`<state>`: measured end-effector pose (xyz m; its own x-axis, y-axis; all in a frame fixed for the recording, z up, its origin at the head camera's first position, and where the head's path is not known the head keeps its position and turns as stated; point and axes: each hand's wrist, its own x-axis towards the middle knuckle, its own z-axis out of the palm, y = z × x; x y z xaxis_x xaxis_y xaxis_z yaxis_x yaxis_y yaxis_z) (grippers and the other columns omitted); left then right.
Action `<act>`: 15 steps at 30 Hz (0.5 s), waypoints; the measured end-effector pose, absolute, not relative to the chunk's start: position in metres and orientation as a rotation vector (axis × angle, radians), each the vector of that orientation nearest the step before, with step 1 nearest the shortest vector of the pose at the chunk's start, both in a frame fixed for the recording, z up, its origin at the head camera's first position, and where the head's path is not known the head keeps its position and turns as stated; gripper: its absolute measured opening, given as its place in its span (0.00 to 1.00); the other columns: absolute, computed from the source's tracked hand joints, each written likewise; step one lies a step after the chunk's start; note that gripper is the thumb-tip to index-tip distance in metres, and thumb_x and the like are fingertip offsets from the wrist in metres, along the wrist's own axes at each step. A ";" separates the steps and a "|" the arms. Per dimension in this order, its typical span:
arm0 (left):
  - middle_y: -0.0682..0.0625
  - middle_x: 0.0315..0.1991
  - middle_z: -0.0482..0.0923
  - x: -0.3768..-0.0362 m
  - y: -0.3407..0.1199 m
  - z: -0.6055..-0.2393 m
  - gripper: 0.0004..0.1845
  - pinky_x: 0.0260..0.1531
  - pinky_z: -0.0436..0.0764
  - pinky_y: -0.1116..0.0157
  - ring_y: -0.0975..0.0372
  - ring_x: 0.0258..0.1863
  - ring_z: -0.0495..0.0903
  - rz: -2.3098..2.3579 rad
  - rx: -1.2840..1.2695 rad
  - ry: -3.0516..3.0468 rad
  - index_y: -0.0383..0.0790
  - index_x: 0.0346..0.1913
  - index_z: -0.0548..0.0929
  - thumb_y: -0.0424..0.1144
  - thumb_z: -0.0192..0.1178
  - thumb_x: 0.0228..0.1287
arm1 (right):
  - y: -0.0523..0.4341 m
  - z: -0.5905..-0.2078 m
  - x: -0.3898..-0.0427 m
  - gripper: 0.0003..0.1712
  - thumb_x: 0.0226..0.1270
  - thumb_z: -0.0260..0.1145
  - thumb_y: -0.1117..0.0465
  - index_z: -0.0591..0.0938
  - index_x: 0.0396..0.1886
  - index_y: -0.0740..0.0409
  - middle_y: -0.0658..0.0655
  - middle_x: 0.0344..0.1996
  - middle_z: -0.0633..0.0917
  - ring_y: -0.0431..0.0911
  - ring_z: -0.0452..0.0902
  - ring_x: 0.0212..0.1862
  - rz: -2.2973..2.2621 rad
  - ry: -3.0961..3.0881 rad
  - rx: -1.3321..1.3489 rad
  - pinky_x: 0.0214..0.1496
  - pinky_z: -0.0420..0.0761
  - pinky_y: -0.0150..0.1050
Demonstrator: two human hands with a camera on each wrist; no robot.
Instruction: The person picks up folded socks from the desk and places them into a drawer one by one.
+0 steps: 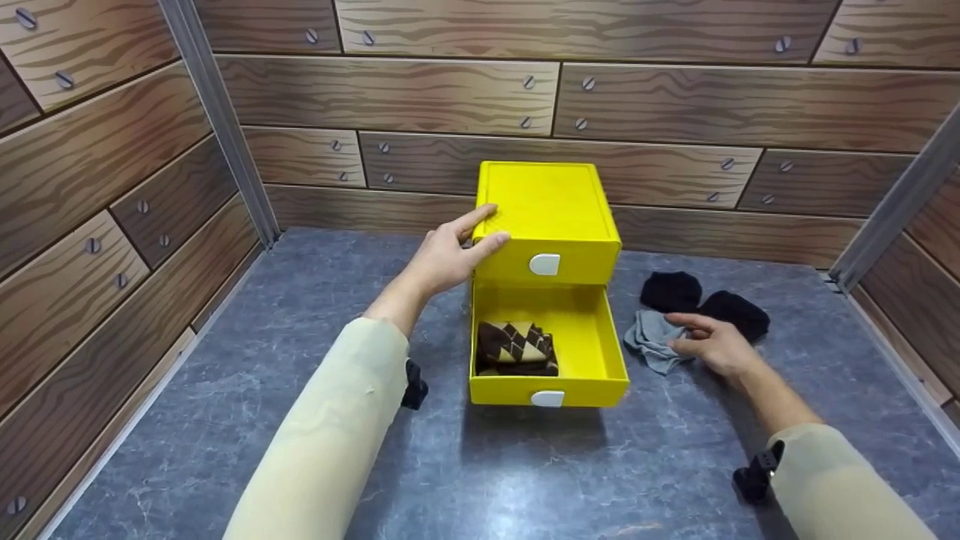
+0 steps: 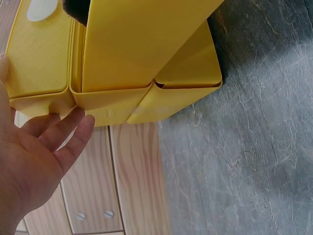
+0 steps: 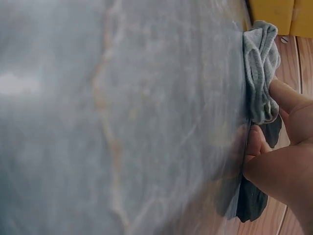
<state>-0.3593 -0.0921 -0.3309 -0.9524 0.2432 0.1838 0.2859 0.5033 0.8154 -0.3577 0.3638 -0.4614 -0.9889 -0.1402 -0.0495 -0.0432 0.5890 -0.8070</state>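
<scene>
A yellow drawer unit [image 1: 551, 202] stands on the floor with its lower drawer [image 1: 589, 337] pulled out and its upper drawer closed. In the lower drawer's left part lies a folded brown-and-cream argyle sock bundle [image 1: 517, 349]. My left hand [image 1: 448, 255] rests at the unit's upper left edge, index finger and thumb over the top; the left wrist view shows other fingers [image 2: 80, 129] against its side. To the right, a folded grey sock bundle [image 1: 658, 341] lies flat. My right hand [image 1: 716, 346] is at its right side, thumb and index finger apart, the thumb touching the fabric [image 3: 261, 73].
Two black sock bundles [image 1: 671, 291] [image 1: 736, 315] lie behind the grey one, near my right hand. Wood-patterned walls [image 1: 450, 94] enclose the marbled grey surface [image 1: 337, 277] at the back and both sides.
</scene>
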 end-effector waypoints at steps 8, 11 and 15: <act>0.49 0.80 0.65 -0.358 -0.092 -0.331 0.40 0.68 0.75 0.58 0.56 0.76 0.70 -1.473 -0.463 -2.694 0.65 0.83 0.64 0.69 0.60 0.73 | 0.360 -0.458 -0.356 0.36 0.74 0.72 0.60 0.73 0.77 0.65 0.75 0.78 0.63 0.70 0.53 0.79 -1.268 2.687 -0.199 0.77 0.57 0.66; 0.49 0.80 0.65 -0.358 -0.092 -0.331 0.40 0.69 0.74 0.59 0.57 0.76 0.69 -1.481 -0.462 -2.690 0.65 0.83 0.65 0.69 0.60 0.73 | 0.360 -0.458 -0.356 0.36 0.75 0.70 0.61 0.72 0.78 0.65 0.75 0.79 0.62 0.72 0.49 0.80 -1.237 2.681 -0.201 0.77 0.57 0.68; 0.49 0.80 0.65 -0.359 -0.092 -0.331 0.40 0.68 0.75 0.59 0.57 0.76 0.69 -1.497 -0.460 -2.686 0.64 0.83 0.65 0.69 0.60 0.72 | 0.359 -0.458 -0.356 0.35 0.77 0.69 0.60 0.71 0.79 0.63 0.75 0.79 0.61 0.72 0.51 0.80 -1.216 2.688 -0.197 0.74 0.61 0.66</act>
<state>-0.3589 -0.0921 -0.3314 -0.9557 0.2402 0.1703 0.2712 0.4927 0.8269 -0.3562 0.3589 -0.4580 -0.9741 -0.1959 -0.1125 -0.0449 0.6559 -0.7535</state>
